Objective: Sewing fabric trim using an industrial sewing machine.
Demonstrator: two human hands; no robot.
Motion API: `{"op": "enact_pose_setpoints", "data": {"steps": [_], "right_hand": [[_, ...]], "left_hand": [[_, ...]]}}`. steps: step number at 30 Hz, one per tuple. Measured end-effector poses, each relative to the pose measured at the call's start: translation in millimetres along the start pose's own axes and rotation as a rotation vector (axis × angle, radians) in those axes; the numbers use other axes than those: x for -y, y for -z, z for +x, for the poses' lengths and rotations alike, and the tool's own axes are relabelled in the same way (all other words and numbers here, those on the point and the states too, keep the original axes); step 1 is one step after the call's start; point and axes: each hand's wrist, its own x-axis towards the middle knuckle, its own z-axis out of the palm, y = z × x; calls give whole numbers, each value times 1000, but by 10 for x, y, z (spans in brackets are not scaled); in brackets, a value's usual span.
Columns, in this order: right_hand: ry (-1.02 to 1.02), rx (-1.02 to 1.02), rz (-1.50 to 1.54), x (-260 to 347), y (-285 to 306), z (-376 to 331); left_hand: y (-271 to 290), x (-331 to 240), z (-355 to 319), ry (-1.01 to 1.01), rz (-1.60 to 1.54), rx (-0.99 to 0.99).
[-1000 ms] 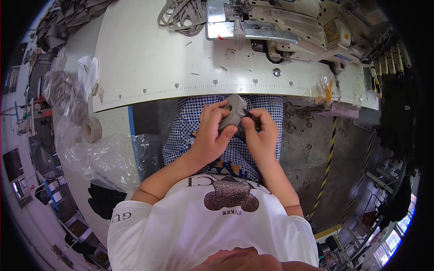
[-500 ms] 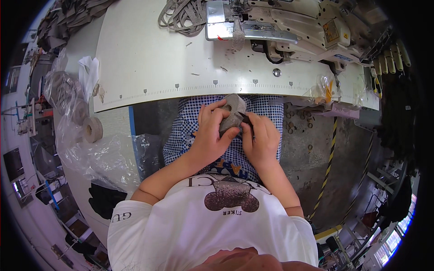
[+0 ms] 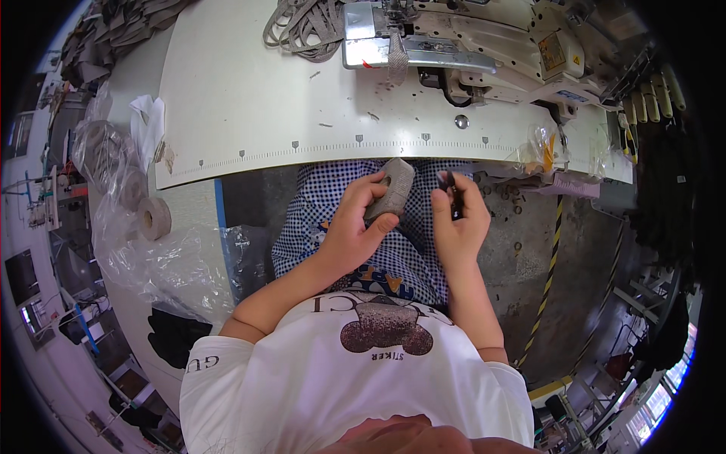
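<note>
A roll of grey-beige fabric tape [image 3: 398, 184] is gripped in my left hand [image 3: 354, 223], with its round side hole partly covered by the fingers. It is held above my lap, just off the front edge of the white sewing table [image 3: 249, 113]. To the right of it, apart from the roll, my right hand [image 3: 463, 227] is closed around small dark thread snips [image 3: 455, 195]. Fingers hide part of the snips. Blue-and-white checked cloth [image 3: 318, 193] lies over my lap beneath both hands.
A sewing machine [image 3: 484, 45] stands at the back right of the table, beside a heap of grey-beige strip [image 3: 306, 30]. At left, another tape roll [image 3: 155, 218] sits by clear plastic wrap [image 3: 181, 272]. Dark scraps [image 3: 325, 125] dot the tabletop.
My right hand has moved right, away from the roll, taking the snips with it. The left hand keeps its hold on the roll, more of which now shows.
</note>
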Motion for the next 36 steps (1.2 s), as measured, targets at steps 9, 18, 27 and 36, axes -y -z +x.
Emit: {"op": "enact_pose_setpoints", "data": {"steps": [9, 18, 27, 36], "right_hand": [[366, -130, -793, -554, 226, 812], [312, 207, 6, -32, 153, 371], [227, 325, 99, 125, 122, 192], [298, 180, -162, 200, -7, -25]], "left_hand": [[-20, -58, -11, 67, -163, 100], [20, -155, 50, -87, 110, 44], [68, -94, 49, -261, 341, -42], [77, -182, 89, -344, 609, -55]]}}
